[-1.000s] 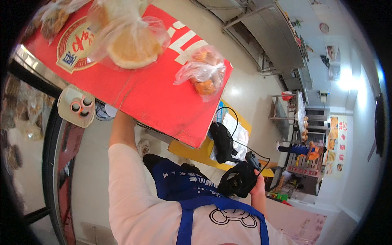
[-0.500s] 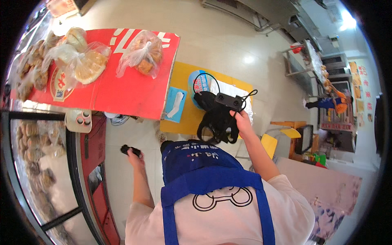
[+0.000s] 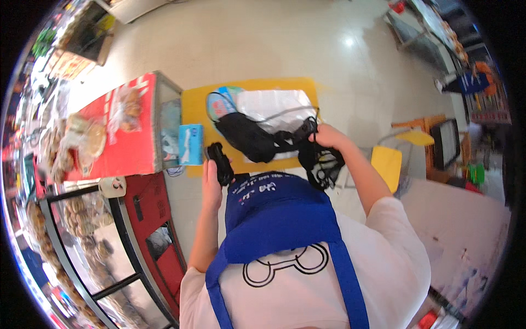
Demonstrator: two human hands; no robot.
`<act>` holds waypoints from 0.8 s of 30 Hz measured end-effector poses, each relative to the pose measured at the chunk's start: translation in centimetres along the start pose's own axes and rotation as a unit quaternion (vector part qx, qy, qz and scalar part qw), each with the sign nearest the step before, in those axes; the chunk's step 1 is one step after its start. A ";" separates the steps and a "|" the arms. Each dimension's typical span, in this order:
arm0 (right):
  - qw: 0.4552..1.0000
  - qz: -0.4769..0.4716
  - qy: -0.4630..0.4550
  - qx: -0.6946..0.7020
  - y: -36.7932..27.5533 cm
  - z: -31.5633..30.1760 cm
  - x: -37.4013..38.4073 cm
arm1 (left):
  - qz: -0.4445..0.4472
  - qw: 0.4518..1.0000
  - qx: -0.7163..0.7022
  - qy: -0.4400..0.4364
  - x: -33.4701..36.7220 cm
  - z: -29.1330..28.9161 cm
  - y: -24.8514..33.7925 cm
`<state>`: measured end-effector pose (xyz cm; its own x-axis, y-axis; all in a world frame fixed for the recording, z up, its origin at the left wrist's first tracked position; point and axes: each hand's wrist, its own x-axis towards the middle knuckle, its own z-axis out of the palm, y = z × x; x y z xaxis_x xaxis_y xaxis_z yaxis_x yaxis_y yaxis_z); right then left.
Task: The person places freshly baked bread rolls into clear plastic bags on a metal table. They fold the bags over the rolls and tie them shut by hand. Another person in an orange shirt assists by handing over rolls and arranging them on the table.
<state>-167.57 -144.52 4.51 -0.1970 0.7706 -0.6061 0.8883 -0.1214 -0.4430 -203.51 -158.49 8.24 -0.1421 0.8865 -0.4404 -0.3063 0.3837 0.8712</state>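
My left hand point(image 3: 212, 181) is closed around a small black handheld device point(image 3: 220, 164), just in front of the yellow table's near edge. My right hand point(image 3: 330, 135) grips a black strap harness point(image 3: 324, 164) by its upper part, over the right side of the yellow table point(image 3: 193, 104). Netted loops of the harness hang down beside my blue apron point(image 3: 279, 219). A black cloth pouch point(image 3: 249, 140) lies between my hands, and dark straps run from it toward the harness. Whether the two are joined I cannot tell. A thin black cord loops over the white package point(image 3: 274, 104).
A blue box point(image 3: 191, 143) sits at the yellow table's left side. To its left, a red counter point(image 3: 131, 151) bears bagged bread point(image 3: 90, 140). A glass display case point(image 3: 93, 241) stands at lower left, a yellow chair point(image 3: 386, 164) at right. Another person point(image 3: 474, 82) is at far right.
My left hand has moved right and inward with its black device, close to the table. My right hand has shifted slightly with the harness, turning it. The view has swung, so the counter appears farther left.
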 end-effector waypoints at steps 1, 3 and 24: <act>0.984 0.016 -0.082 0.156 3.9 0.5 1.2 | -0.011 0.999 -0.003 -0.036 0.6 2.2 0.2; 0.938 0.020 -0.146 0.314 3.5 -1.3 -0.6 | 0.029 0.995 0.055 -0.077 2.4 5.2 -0.8; 0.916 -0.192 -0.221 0.275 -6.5 -3.7 2.7 | 0.324 0.720 0.561 -0.250 9.0 10.4 13.2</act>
<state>-172.35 -139.32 8.25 -0.7075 0.5084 -0.4909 0.3999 -0.2847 -0.8712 -199.07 -142.74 18.06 0.5284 0.8486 0.0258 0.6644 -0.4323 0.6097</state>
